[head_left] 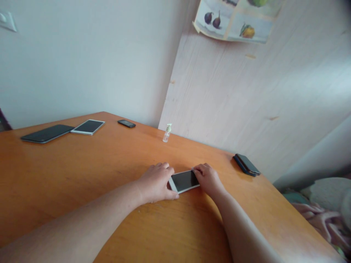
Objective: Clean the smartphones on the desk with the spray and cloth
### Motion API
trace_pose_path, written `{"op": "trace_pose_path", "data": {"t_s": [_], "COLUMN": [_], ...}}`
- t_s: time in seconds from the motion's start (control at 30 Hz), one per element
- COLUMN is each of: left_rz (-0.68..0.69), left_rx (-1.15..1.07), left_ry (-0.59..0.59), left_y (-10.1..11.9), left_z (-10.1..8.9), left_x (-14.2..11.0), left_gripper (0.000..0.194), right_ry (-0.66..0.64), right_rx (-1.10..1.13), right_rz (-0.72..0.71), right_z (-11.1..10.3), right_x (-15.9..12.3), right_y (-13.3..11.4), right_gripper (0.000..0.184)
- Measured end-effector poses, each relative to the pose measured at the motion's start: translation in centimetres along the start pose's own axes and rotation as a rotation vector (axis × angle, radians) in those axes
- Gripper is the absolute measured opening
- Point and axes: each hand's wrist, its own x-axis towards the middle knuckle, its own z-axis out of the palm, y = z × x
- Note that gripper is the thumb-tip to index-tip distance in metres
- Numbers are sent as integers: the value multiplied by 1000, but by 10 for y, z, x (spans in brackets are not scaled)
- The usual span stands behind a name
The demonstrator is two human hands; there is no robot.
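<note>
At six o'clock, the right hand [210, 180] covers one end of the white smartphone [183, 181]! Between three and four, an upper dark slab [248, 164] hides most of the lower slab [240, 163]. One o'clock: fruit painting [238, 23], chopped by the top edge. Ten: wall plate [8, 21], clipped at left; switch or socket, can't tell. Pink cloth [326, 219], four o'clock, blurred.

The phone [184, 182] is white-framed (its screen [186, 180] black), the table [117, 157] orange-brown, faintly streaked.

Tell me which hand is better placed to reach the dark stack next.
Probably the right hand: it's nearer the dark stack, while the left hand is at the opposite end of the white-edged device. Both touch that device.
</note>
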Motion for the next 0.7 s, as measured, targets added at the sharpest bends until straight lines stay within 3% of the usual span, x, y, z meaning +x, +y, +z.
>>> {"op": "trace_pose_path", "data": {"t_s": [0.2, 0.3, 0.43, 0.53, 0.6, 0.7], "left_rz": [-4, -10, -18, -32, -41, -45], "left_rx": [-21, -21, -45, -74, -80, -77], "left_ry": [-8, -4, 8, 20, 20, 8], "left_y": [0, 1, 2, 1, 1, 2], "left_z": [1, 0, 1, 3, 4, 4], "left_x": [0, 0, -1, -1, -1, -1], "left_gripper": [54, 55, 51, 56, 60, 69], "right_ry": [-45, -73, -167, -218, -218, -183], "right_rx": [-99, -125, 26, 67, 5, -155], "right_rz": [-76, -106, -388, -497, -448, -234], "right_z": [-8, -7, -1, 0, -2, -5], "right_x": [-10, -17, -32, -38, -35, -26], "right_y": [-2, -20, -65, -81, -72, -41], "right_gripper": [26, 31, 43, 52, 52, 48]}}
